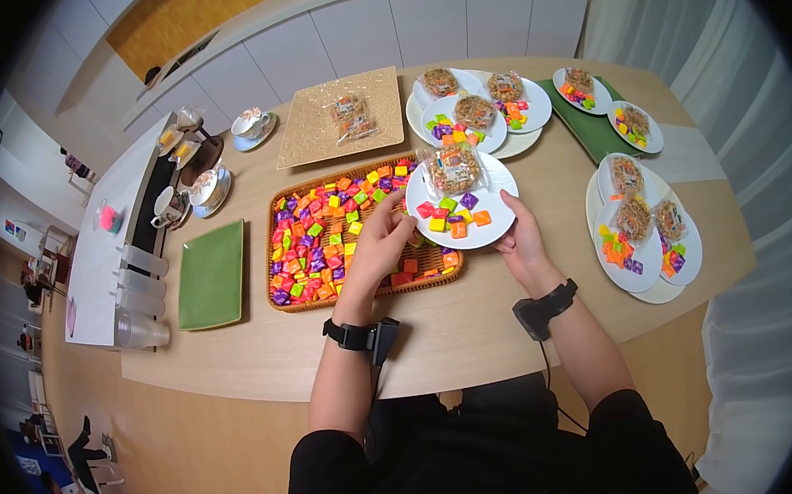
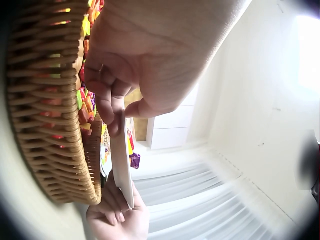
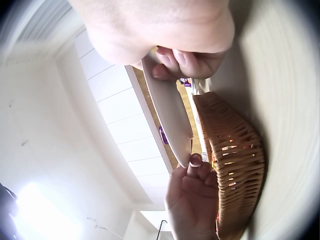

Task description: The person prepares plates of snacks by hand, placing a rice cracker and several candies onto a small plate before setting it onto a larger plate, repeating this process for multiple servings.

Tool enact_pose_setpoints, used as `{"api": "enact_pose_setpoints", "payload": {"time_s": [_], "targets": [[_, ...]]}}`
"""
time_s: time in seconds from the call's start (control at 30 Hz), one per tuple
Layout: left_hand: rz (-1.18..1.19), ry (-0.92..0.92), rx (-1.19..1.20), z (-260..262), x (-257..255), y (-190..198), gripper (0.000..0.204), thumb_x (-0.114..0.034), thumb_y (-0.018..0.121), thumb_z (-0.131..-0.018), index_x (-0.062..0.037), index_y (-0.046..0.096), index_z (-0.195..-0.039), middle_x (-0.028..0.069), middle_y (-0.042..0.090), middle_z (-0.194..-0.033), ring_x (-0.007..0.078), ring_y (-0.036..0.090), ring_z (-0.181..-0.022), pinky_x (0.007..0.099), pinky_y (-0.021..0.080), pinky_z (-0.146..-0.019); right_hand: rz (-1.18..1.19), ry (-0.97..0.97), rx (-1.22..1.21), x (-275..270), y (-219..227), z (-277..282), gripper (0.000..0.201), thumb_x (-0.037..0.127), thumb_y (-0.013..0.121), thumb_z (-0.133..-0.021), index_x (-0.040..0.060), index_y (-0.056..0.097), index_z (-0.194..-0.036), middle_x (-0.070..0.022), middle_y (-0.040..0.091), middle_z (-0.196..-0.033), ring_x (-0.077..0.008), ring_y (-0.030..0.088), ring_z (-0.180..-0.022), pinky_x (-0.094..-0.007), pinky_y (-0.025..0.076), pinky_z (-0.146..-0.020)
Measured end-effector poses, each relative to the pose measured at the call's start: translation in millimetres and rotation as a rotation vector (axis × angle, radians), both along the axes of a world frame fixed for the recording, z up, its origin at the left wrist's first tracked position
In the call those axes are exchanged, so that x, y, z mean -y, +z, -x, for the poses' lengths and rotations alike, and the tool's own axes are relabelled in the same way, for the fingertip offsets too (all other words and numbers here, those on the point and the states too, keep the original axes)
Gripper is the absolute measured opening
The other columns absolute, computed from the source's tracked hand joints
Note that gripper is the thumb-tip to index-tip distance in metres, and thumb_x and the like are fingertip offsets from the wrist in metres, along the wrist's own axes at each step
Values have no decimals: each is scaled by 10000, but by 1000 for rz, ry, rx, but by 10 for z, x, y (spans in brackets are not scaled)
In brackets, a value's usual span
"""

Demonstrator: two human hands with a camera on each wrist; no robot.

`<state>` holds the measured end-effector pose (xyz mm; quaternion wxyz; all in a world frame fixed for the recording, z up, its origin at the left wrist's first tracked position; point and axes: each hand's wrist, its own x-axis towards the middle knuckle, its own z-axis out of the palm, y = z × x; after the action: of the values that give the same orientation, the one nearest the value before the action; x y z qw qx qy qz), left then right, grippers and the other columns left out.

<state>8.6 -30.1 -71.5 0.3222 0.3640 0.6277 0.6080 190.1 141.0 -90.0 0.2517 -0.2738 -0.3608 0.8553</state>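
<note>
Both hands hold a white plate (image 1: 500,183) over the right part of the wicker basket (image 1: 273,246). My left hand (image 1: 383,241) pinches the plate's left rim between thumb and fingers, as the left wrist view shows. At the opposite rim my right hand (image 1: 526,243) grips with the thumb on top and curled fingers (image 3: 192,65) underneath. On the plate lies a round, clear-wrapped snack cake (image 1: 454,167), with several colourful wrapped candies (image 1: 448,204) in front of it. The basket is full of similar candies (image 1: 313,239) in red, orange, yellow, green and purple.
An empty green plate (image 1: 210,278) lies left of the basket. Behind stands a gold textured board (image 1: 310,129) bearing wrapped cakes (image 1: 348,109). Filled white plates stand at the back and right, some on a green tray (image 1: 590,132) and a large oval plate (image 1: 661,294). Teacups (image 1: 208,187) stand back left.
</note>
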Motion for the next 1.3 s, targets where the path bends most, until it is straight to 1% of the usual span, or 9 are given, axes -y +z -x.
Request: {"api": "enact_pose_setpoints", "payload": {"time_s": [0.33, 0.4, 0.77, 0.93, 1.0, 1.03, 1.1, 1.23, 1.3], "targets": [[-17, -16, 14, 4, 8, 10, 583, -92, 607, -1008, 55, 391, -1528, -12, 624, -833, 65, 598, -784, 215, 464, -697, 10, 5, 3, -16, -23, -4, 236, 392, 598, -1023, 169, 580, -947, 95, 523, -666, 0, 297, -436, -199, 228, -400], [7, -23, 18, -3, 20, 36, 568, -65, 604, -1009, 57, 402, -1526, 5, 635, -885, 86, 600, -821, 239, 488, -783, 10, 8, 0, -24, -38, -2, 237, 394, 601, -1021, 170, 581, -946, 95, 523, -664, -1, 298, -436, -198, 229, -400], [14, -24, -15, 48, 11, -45, 562, -60, 608, -1011, 67, 404, -1519, 2, 629, -883, 79, 594, -821, 233, 491, -772, 34, 34, 4, -22, -29, -3, 250, 405, 605, -1014, 177, 586, -915, 103, 509, -653, 0, 296, -437, -196, 231, -398], [12, -24, -15, 37, 9, -30, 563, -63, 608, -1010, 69, 405, -1518, 2, 629, -887, 78, 593, -825, 233, 492, -773, 37, 43, 18, -27, -23, -1, 246, 397, 603, -1016, 168, 586, -929, 98, 515, -657, 2, 297, -437, -195, 230, -394], [-23, -5, -21, 19, -3, -27, 575, -73, 605, -1000, 66, 403, -1521, -29, 594, -811, 33, 533, -729, 208, 426, -648, 34, 51, 19, -31, -28, 0, 244, 393, 602, -1017, 163, 587, -935, 96, 519, -661, 2, 297, -437, -195, 229, -392], [-23, -5, -21, 20, 3, -18, 575, -73, 605, -1000, 66, 403, -1521, -29, 594, -811, 33, 533, -729, 208, 426, -648, 38, 49, 24, -29, -28, 2, 244, 391, 600, -1019, 160, 588, -940, 94, 522, -665, 1, 296, -436, -194, 228, -391], [13, -17, -14, 26, 18, 5, 556, -62, 603, -1010, 65, 411, -1516, -1, 628, -889, 77, 590, -828, 232, 489, -775, 42, 47, 28, -23, -17, 5, 244, 388, 599, -1020, 156, 589, -945, 92, 526, -669, 1, 295, -436, -194, 226, -390], [-24, -28, 1, -6, -5, 34, 544, -70, 600, -1011, 56, 424, -1510, 6, 642, -898, 80, 594, -829, 236, 488, -777, 40, 28, 10, -31, -9, -8, 255, 396, 593, -1024, 152, 591, -948, 90, 531, -674, 0, 298, -438, -193, 226, -391], [-79, 7, 47, -48, -24, 46, 540, -110, 592, -1020, 43, 426, -1510, 18, 666, -917, 78, 596, -825, 227, 471, -751, 37, 24, -19, -51, -35, -19, 260, 398, 590, -1027, 150, 591, -950, 89, 533, -677, 0, 300, -439, -194, 228, -393]]}}
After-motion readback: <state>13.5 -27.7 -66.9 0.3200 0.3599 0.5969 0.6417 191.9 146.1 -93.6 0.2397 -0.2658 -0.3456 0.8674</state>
